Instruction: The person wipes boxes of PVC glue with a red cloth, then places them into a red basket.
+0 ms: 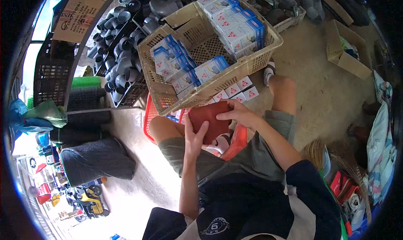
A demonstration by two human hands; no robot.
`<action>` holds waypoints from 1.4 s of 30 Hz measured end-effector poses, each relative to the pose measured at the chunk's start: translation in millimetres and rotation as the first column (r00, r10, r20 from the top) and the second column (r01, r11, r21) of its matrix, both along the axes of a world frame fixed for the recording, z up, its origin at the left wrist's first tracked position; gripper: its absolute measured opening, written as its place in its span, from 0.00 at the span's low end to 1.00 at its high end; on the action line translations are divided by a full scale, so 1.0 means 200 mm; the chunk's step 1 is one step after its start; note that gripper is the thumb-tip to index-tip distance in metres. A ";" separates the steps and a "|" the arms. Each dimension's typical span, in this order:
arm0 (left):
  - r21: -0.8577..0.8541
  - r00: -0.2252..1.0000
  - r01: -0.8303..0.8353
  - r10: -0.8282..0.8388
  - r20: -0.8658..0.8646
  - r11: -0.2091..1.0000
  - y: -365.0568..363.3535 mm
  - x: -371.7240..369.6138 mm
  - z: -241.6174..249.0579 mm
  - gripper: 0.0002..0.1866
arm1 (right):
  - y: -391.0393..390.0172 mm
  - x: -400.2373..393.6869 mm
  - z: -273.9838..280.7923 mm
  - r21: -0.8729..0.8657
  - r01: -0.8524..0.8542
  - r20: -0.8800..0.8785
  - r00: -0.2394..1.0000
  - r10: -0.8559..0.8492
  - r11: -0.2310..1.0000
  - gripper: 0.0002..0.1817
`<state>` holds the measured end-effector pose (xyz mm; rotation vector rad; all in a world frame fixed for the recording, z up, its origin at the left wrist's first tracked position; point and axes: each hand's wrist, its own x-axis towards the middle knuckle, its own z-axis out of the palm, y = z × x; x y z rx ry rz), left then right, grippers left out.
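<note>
A flat reddish-brown sheet (205,117), perhaps cloth or sandpaper, is held up in front of my knees. My left hand (194,138) grips its lower left side, thumb on the near face and fingers behind. At its right edge my right hand (240,114) is closed on it too, thumb across the front. Just beyond stands a big beige plastic crate (256,63) with small white-and-blue boxes (243,28) stacked along its sides. More small white boxes (232,90) sit on the floor between the crate and my hands.
A red basket (148,120) is beside my left knee. Grey pipe fittings (124,61) fill trays at the upper left, near a dark mesh roll (98,162). An open cardboard box (350,49) stands at the right, brooms (348,156) below it.
</note>
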<state>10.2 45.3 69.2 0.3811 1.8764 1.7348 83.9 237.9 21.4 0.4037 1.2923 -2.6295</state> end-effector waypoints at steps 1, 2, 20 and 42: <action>0.017 1.000 0.022 -0.022 0.010 1.000 0.00 0.01 0.00 0.32 | -0.01 0.00 -0.02 -0.039 0.052 0.033 0.998 -0.051 0.998 0.32; -0.014 0.999 0.034 -0.034 -0.027 0.999 0.01 0.01 0.01 0.34 | -0.01 0.01 -0.03 -0.192 0.064 0.019 0.998 -0.061 0.979 0.31; -0.691 0.600 -0.353 -0.414 -0.685 0.631 0.45 -1.12 0.28 0.34 | 0.09 -0.05 -0.10 -0.378 0.185 0.106 0.982 -0.156 0.907 0.26; 0.486 0.775 -0.167 -0.190 0.602 0.858 -0.29 0.36 0.26 0.30 | -0.12 0.32 0.30 0.027 0.407 -0.204 0.897 -0.393 0.913 0.36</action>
